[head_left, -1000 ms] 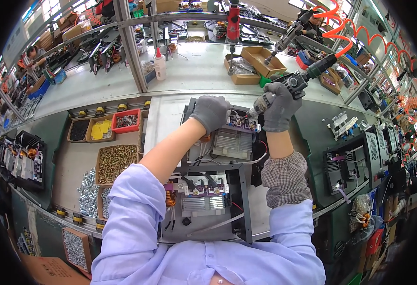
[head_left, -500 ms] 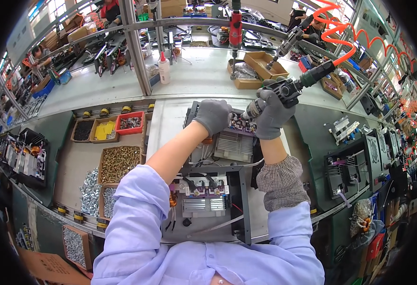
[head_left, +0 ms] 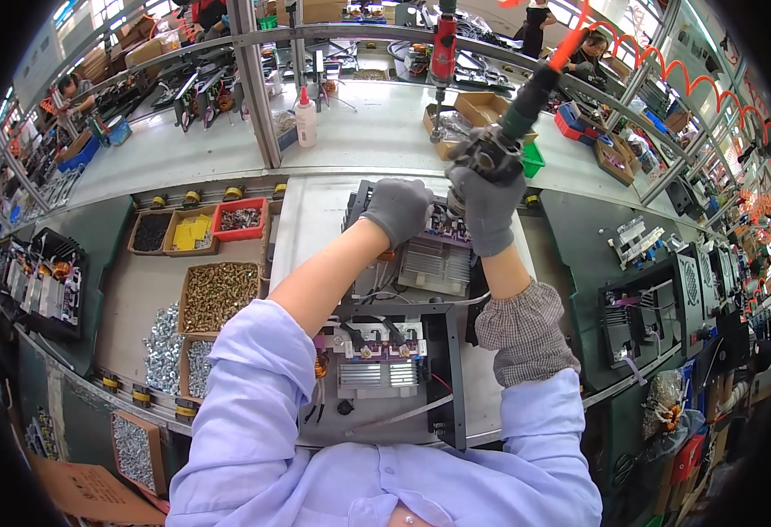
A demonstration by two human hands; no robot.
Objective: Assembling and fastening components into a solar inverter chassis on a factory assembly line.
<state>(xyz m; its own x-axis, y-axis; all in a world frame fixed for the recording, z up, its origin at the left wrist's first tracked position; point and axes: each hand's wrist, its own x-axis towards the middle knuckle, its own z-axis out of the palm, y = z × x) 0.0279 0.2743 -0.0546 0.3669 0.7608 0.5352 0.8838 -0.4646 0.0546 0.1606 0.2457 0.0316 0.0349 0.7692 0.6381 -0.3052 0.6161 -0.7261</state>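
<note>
My right hand (head_left: 489, 211), in a grey glove, is wrapped round a black air screwdriver (head_left: 491, 151). The tool stands fairly upright over the far electronic unit, its tip mostly hidden by my hand. My left hand (head_left: 399, 211), gloved too, is closed at the same unit's far edge, left of the driver; what its fingers hold, if anything, is hidden. Between the hands shows part of a circuit board (head_left: 445, 226), with a silver finned heat sink (head_left: 435, 266) on its near side. A second unit in a black metal housing (head_left: 456, 378) lies closer to me.
To the left stand a box of brass-coloured fasteners (head_left: 220, 297), a red bin (head_left: 238, 219) and a pile of silver fasteners (head_left: 162, 350). A red hanging screwdriver (head_left: 443, 53) and a white bottle (head_left: 306, 121) are beyond. More units (head_left: 640, 312) lie at right.
My right hand has swung the screwdriver from a slanted, sideways pose to a steeper one, its tip now turned down toward the board. The left hand stays almost in place.
</note>
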